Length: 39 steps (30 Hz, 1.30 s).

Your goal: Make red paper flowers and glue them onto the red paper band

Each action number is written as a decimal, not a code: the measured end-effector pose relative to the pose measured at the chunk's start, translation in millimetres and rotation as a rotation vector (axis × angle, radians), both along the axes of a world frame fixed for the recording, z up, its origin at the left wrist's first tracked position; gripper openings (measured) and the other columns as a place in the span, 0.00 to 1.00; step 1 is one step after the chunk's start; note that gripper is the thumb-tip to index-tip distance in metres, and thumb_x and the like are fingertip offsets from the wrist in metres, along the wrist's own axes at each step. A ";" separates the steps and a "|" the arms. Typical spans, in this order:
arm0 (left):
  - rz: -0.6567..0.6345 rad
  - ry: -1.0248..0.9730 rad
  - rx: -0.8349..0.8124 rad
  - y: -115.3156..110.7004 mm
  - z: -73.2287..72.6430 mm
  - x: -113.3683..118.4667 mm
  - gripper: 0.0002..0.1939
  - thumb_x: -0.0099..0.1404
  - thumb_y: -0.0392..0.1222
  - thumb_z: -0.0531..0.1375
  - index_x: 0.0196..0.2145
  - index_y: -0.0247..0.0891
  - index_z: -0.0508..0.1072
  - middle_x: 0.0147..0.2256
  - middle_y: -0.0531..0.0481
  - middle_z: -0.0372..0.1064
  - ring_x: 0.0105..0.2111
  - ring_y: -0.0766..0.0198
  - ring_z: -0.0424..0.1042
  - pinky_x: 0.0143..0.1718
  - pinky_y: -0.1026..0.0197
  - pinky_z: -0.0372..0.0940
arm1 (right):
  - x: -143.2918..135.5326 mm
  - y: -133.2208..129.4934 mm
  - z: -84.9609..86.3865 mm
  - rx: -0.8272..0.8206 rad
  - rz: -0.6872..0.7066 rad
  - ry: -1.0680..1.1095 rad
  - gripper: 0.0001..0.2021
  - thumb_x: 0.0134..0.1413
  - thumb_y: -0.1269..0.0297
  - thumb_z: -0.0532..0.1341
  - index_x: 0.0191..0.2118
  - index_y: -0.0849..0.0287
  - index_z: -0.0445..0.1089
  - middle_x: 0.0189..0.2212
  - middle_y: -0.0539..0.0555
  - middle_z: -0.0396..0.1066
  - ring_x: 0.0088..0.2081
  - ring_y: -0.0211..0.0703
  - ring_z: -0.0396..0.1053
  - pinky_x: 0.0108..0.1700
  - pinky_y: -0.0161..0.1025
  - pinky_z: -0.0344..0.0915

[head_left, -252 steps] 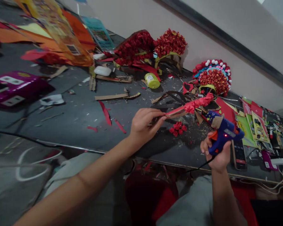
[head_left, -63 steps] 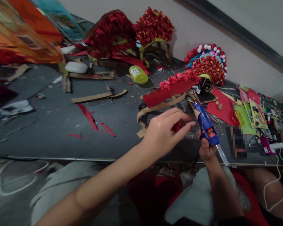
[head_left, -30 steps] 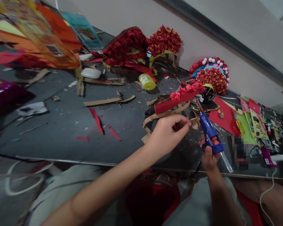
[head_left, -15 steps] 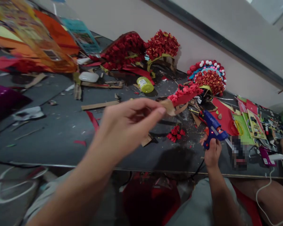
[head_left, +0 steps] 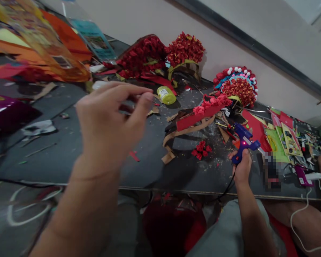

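My left hand [head_left: 113, 117] is raised over the left half of the table, thumb and forefinger pinched together. Whatever may be between the fingertips is too small to make out. At the table's front right, my right hand [head_left: 242, 166] grips a blue hot glue gun [head_left: 242, 139] with a red light lit on it. Left of the gun lies a small bunch of red paper flowers [head_left: 202, 150]. Behind that bunch, a red strip [head_left: 192, 123] edged with red paper flowers [head_left: 212, 103] rests on a brown cardboard band [head_left: 173, 137].
Along the wall stand red flower-covered headpieces [head_left: 186, 48] and one with white beads [head_left: 237, 87]. A yellow jar [head_left: 166, 95], clear bottles [head_left: 96, 41], scraps, scissors [head_left: 271, 142] and a purple packet [head_left: 9, 114] lie about. The gun's black cord [head_left: 228, 185] crosses the front edge.
My left hand has moved left, away from the red strip. The light brown piece it pinched no longer shows in its fingers. My right hand keeps the glue gun in nearly the same place.
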<state>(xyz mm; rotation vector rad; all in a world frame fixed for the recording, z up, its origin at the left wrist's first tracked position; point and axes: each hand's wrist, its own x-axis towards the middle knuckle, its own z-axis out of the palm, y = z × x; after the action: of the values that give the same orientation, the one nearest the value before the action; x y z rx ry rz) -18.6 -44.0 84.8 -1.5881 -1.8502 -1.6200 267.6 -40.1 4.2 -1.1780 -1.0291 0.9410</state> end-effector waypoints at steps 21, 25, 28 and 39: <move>-0.263 0.207 0.117 6.8 7.5 45.5 0.05 0.63 0.35 0.57 0.35 0.39 0.73 0.33 0.57 0.72 0.35 0.68 0.74 0.36 0.63 0.70 | -46.3 -28.6 33.3 0.120 0.414 -0.030 0.21 0.55 0.43 0.51 0.28 0.57 0.67 0.20 0.49 0.65 0.22 0.38 0.64 0.29 0.40 0.65; -0.265 0.150 0.109 8.3 7.7 44.0 0.04 0.63 0.36 0.57 0.34 0.38 0.73 0.32 0.58 0.72 0.33 0.69 0.73 0.34 0.64 0.69 | -50.5 -29.6 30.5 0.085 0.473 -0.063 0.24 0.55 0.42 0.50 0.25 0.58 0.66 0.20 0.50 0.64 0.24 0.39 0.65 0.32 0.41 0.66; -0.263 0.128 0.084 7.3 8.5 44.1 0.05 0.63 0.35 0.57 0.34 0.38 0.73 0.31 0.58 0.72 0.33 0.67 0.74 0.33 0.62 0.70 | -52.8 -29.8 27.3 0.111 0.495 -0.063 0.23 0.57 0.44 0.50 0.24 0.57 0.66 0.21 0.50 0.65 0.25 0.39 0.66 0.34 0.41 0.66; -0.230 0.015 -0.009 4.5 7.6 45.5 0.07 0.63 0.37 0.58 0.36 0.35 0.76 0.31 0.54 0.74 0.29 0.66 0.73 0.32 0.60 0.70 | -55.5 -26.8 20.3 0.158 0.524 -0.089 0.24 0.59 0.46 0.47 0.25 0.57 0.68 0.24 0.51 0.65 0.29 0.40 0.66 0.38 0.42 0.65</move>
<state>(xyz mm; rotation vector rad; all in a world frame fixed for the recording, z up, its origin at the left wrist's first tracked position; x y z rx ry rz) 26.9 -39.6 92.4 -1.8709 -1.7225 -1.6856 212.0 -66.9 24.5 -0.8349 -1.4967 1.1916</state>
